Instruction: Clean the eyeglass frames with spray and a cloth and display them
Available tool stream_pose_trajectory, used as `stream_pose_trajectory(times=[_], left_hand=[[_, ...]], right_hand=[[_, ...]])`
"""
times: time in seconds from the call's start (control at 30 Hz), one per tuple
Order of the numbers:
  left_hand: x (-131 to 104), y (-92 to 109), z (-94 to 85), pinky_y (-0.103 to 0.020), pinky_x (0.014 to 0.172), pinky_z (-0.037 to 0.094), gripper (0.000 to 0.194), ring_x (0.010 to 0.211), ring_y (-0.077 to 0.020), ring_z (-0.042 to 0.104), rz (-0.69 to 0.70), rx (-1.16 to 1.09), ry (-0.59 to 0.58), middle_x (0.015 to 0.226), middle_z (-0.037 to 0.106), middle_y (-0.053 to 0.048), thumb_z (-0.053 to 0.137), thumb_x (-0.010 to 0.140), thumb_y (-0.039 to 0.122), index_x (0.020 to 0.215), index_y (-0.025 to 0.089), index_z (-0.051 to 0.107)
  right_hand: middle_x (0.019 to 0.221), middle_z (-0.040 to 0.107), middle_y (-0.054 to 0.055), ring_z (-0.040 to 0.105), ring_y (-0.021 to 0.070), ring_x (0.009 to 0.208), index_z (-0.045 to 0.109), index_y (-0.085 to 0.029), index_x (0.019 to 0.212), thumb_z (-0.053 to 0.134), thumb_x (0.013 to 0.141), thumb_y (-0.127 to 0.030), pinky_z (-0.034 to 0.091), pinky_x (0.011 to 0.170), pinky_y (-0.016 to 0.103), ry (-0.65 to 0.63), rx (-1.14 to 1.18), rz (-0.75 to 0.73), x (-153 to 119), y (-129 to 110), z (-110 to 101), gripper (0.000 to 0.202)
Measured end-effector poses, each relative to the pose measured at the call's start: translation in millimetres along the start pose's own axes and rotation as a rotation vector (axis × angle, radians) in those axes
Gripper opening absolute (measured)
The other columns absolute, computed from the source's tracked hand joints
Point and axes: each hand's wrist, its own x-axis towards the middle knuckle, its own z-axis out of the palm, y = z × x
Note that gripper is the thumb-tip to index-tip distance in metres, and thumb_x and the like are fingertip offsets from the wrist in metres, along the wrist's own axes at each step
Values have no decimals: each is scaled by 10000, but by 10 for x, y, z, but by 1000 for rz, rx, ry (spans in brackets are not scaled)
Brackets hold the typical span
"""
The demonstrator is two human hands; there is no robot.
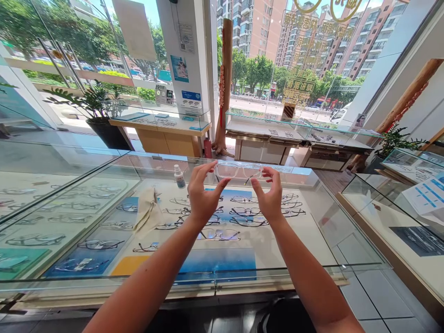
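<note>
On my feed the glasses look thin-framed, pale and see-through with clear lenses, held roughly level above the glass counter, between my left hand and right hand, one end at each.

Head-worn view, forward and down

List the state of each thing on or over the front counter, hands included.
Clear-framed eyeglasses: raised, held at both ends
Left hand: fingers closed on frame
Right hand: same, other end
White bottle: upright, top on
Cleaning cloth: rumpled
</note>
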Motion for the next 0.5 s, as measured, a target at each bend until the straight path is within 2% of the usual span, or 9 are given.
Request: stream_pose_trajectory(times=[0.5], left_hand=[[-2, -4, -12, -459, 938, 611, 534, 1101, -279, 731, -6, 14, -45, 1262, 770, -124, 818, 967, 557, 1381, 238, 713]], right_hand=[[1300, 744, 118, 711, 286, 1132, 625, -259, 1332, 760, 989, -615, 571, 971, 485, 15, 20, 8, -2, -4, 6, 513]])
